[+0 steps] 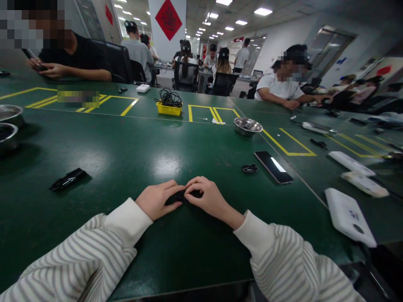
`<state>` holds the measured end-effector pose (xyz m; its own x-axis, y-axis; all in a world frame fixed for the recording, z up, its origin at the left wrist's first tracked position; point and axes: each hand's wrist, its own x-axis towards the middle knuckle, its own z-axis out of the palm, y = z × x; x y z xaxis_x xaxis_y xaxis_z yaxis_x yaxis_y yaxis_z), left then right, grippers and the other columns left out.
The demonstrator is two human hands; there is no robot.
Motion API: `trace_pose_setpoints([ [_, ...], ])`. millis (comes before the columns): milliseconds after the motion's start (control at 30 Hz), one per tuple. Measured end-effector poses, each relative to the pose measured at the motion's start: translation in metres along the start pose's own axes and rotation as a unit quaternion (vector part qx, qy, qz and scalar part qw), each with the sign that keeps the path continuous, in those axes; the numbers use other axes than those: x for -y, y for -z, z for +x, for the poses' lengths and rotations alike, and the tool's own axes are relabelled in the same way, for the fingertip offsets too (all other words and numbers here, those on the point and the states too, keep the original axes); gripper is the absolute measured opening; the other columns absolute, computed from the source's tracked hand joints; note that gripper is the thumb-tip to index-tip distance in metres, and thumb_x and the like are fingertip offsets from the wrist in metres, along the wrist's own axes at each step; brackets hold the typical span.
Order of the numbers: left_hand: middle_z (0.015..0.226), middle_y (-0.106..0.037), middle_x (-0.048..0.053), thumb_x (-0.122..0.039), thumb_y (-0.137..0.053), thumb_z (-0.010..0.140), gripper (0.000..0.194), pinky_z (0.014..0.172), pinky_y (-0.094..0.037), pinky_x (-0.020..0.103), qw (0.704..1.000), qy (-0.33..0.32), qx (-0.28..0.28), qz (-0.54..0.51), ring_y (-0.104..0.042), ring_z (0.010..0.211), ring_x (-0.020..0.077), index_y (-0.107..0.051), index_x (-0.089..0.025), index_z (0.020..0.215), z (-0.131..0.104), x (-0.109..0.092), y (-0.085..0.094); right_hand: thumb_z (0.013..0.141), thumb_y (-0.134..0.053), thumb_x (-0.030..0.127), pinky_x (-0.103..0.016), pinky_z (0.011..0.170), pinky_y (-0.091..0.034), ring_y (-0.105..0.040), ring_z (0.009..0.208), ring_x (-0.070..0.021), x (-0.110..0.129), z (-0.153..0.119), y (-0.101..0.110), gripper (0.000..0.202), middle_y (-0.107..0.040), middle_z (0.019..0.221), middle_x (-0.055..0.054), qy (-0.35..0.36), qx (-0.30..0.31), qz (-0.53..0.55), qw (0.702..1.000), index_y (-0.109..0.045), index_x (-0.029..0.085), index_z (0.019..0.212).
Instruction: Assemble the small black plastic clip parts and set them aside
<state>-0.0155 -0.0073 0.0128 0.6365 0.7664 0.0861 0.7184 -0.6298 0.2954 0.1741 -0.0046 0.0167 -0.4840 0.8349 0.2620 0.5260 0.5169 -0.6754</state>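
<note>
On a green table (126,147), a smartphone (273,167) with a partly lit screen serves as landmark. To its left and nearer the viewer, a small black object (179,196) sits between two hands in striped sleeves. The left hand (160,199) grips it between thumb and fingers; the right hand (209,197) pinches its other end, thumb and forefinger curled into a ring (the fingers cover most of it, so its exact kind is unclear).

Just left of the phone lies a coiled black cable (249,168); far left, a shiny black packet (69,179). Beyond the phone stand a steel bowl (248,133) and, farther left, a yellow basket (169,110) heaped with black cords (170,97). To its right, nearer the viewer, a white device (348,216) bears dark characters, perhaps "15". Well past the phone, a red diamond sign (168,19) carries dark, unreadable writing.
</note>
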Motion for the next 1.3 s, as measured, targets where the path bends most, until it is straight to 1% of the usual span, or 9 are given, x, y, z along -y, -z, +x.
trace_pose_setpoints([
  [167,0.100,-0.053,0.002,-0.035,-0.044,0.080,0.036,0.065,-0.045,0.024,1.000,0.003,0.009,0.009,-0.056,0.082,0.0159,-0.044,-0.024,0.115,0.001,-0.001,0.001,0.072,-0.056,0.019,-0.027,0.072,-0.040,-0.051,0.083,-0.0138,0.001,0.001,-0.003,0.007,-0.059,0.085,-0.002,-0.001,-0.016,-0.017,1.000,-0.064,0.020,0.072],
  [333,0.098,-0.054,0.002,-0.036,-0.044,0.080,0.034,0.063,-0.045,0.024,1.000,0.005,0.008,0.021,-0.057,0.080,0.0158,-0.045,-0.023,0.112,0.001,-0.002,0.001,0.071,-0.056,0.018,-0.027,0.076,-0.039,-0.050,0.083,-0.0134,0.002,0.000,-0.005,0.006,-0.058,0.085,-0.002,0.028,-0.027,-0.040,0.998,-0.062,0.018,0.068],
  [500,0.097,-0.054,0.002,-0.035,-0.045,0.080,0.033,0.064,-0.046,0.024,1.000,0.004,0.004,0.024,-0.057,0.080,0.0158,-0.046,-0.023,0.111,0.001,-0.002,0.000,0.071,-0.057,0.018,-0.026,0.075,-0.040,-0.049,0.084,-0.0138,0.002,0.000,-0.007,0.005,-0.057,0.086,-0.002,0.040,-0.023,-0.059,0.997,-0.062,0.018,0.069],
  [700,0.095,-0.054,0.003,-0.037,-0.047,0.079,0.037,0.063,-0.047,0.026,0.999,-0.003,0.002,0.035,-0.058,0.079,0.0171,-0.046,-0.021,0.112,0.001,-0.001,0.000,0.068,-0.059,0.016,-0.027,0.074,-0.040,-0.048,0.083,-0.0142,0.001,-0.001,-0.012,0.003,-0.056,0.086,-0.002,0.036,-0.041,-0.076,0.996,-0.062,0.018,0.068],
  [800,0.101,-0.054,0.004,-0.035,-0.049,0.079,0.039,0.064,-0.048,0.026,0.999,-0.022,-0.020,0.030,-0.057,0.083,0.0175,-0.044,-0.022,0.115,0.001,0.001,-0.001,0.067,-0.060,0.016,-0.027,0.073,-0.040,-0.048,0.083,-0.0143,0.000,-0.001,-0.014,0.003,-0.057,0.086,-0.002,0.028,-0.042,-0.077,0.996,-0.062,0.018,0.067],
  [933,0.116,-0.047,0.007,-0.028,-0.051,0.078,0.034,0.076,-0.048,0.029,0.995,-0.073,-0.065,-0.005,-0.052,0.098,0.0190,-0.049,-0.021,0.111,0.002,0.005,-0.005,0.068,-0.059,0.017,-0.027,0.073,-0.040,-0.049,0.083,-0.0142,-0.001,-0.001,-0.013,0.003,-0.058,0.087,-0.002,0.020,-0.038,-0.073,0.996,-0.063,0.018,0.068],
  [1067,0.108,-0.053,0.007,-0.020,-0.051,0.077,0.031,0.082,-0.045,0.028,0.988,-0.109,-0.083,-0.071,-0.052,0.097,0.0163,-0.050,-0.017,0.108,0.004,0.008,-0.008,0.068,-0.059,0.016,-0.027,0.070,-0.040,-0.050,0.080,-0.0141,-0.001,-0.001,-0.013,0.005,-0.059,0.082,-0.002,0.011,-0.035,-0.067,0.997,-0.063,0.018,0.067],
  [1167,0.100,-0.057,0.006,-0.019,-0.053,0.076,0.028,0.079,-0.047,0.026,0.986,-0.102,-0.086,-0.099,-0.055,0.091,0.0150,-0.053,-0.016,0.104,0.005,0.008,-0.007,0.068,-0.060,0.018,-0.027,0.069,-0.040,-0.050,0.079,-0.0143,-0.001,-0.001,-0.013,0.005,-0.061,0.080,-0.002,0.006,-0.033,-0.063,0.997,-0.064,0.019,0.067],
  [1300,0.098,-0.058,0.006,-0.020,-0.055,0.075,0.027,0.077,-0.048,0.026,0.985,-0.102,-0.095,-0.102,-0.056,0.088,0.0147,-0.054,-0.016,0.102,0.004,0.008,-0.007,0.067,-0.061,0.018,-0.027,0.069,-0.041,-0.051,0.079,-0.0147,-0.001,0.000,-0.013,0.005,-0.063,0.078,-0.001,-0.006,-0.030,-0.057,0.998,-0.065,0.020,0.067],
])
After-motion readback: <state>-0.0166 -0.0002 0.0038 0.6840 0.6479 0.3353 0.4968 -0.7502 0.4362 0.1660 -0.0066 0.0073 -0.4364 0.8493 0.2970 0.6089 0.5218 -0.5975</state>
